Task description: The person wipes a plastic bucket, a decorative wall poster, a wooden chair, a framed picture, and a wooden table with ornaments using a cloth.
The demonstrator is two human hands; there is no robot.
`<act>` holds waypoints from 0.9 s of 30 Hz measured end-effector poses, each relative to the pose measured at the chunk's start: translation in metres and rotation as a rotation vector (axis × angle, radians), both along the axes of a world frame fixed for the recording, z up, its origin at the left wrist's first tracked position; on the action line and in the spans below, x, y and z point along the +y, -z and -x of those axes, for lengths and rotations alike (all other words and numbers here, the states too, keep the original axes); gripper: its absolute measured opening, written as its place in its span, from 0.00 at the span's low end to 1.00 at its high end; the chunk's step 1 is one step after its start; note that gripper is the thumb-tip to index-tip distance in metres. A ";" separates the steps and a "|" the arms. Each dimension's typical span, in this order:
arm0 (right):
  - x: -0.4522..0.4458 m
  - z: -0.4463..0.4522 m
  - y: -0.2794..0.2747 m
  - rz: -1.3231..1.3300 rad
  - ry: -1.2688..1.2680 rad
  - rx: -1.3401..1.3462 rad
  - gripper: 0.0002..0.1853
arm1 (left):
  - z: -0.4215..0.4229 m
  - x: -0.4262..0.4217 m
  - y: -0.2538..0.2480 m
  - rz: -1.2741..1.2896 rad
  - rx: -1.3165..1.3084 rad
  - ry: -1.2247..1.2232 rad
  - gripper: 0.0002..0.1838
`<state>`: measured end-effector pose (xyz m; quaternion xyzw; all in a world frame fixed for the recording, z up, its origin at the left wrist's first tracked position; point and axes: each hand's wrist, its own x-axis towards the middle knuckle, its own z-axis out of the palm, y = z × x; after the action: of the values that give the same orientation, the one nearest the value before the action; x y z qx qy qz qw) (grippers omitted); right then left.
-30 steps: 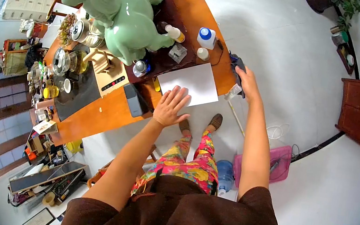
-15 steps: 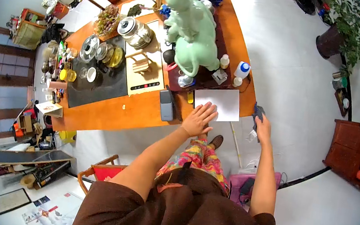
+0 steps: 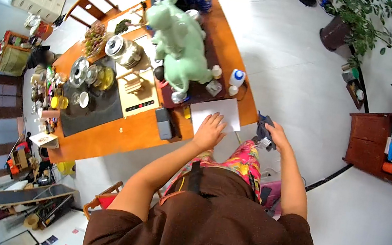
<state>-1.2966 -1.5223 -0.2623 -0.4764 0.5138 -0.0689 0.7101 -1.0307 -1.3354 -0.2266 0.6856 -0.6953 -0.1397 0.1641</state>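
My left hand [image 3: 210,132] lies with fingers stretched out on a white sheet of paper [image 3: 225,108] at the near corner of the wooden table. Off the table's right edge, my right hand [image 3: 279,136] is closed on a dark grey cloth [image 3: 263,127]. From its lower end hangs a whitish tag. A grey box-shaped device [image 3: 164,123] stands to the left of my left hand, and a small yellow object [image 3: 186,113] lies between that device and the paper.
A large green animal figurine [image 3: 179,48] stands on a dark tray beyond the paper. A blue-capped white bottle [image 3: 237,77] is at the right edge. Glass teapots [image 3: 105,78] and a black tea tray [image 3: 85,113] occupy the left. A wooden cabinet [image 3: 364,141] stands right.
My right hand has brought the dark cloth nearer to the table edge, and more of the cloth shows. My left hand stays on the paper. The whole view has shifted and turned.
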 end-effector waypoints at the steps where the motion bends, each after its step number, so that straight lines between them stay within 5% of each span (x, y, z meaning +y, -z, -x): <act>1: -0.005 -0.007 -0.015 -0.011 0.090 -0.045 0.12 | 0.004 -0.009 -0.003 0.012 0.015 0.021 0.22; 8: -0.115 -0.075 -0.002 -0.064 0.140 -0.162 0.16 | 0.050 -0.075 0.005 0.042 0.137 -0.146 0.22; 12: -0.170 -0.121 0.016 0.162 -0.082 -0.235 0.22 | 0.092 -0.102 0.019 -0.017 0.032 -0.513 0.26; 15: -0.199 -0.142 0.018 0.599 -0.315 -0.185 0.24 | 0.118 -0.119 0.029 -0.123 -0.115 -0.686 0.32; 22: -0.212 -0.199 0.006 1.080 -0.808 -0.262 0.30 | 0.144 -0.139 0.039 -0.278 -0.261 -0.837 0.33; 27: -0.219 -0.242 0.035 1.298 -0.959 -0.322 0.29 | 0.152 -0.146 0.064 -0.078 -0.194 -0.956 0.30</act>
<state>-1.0551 -1.7412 -0.2973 -0.9443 0.0042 -0.1092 0.3106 -1.1829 -1.4810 -0.2905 0.9437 -0.3088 -0.0102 0.1183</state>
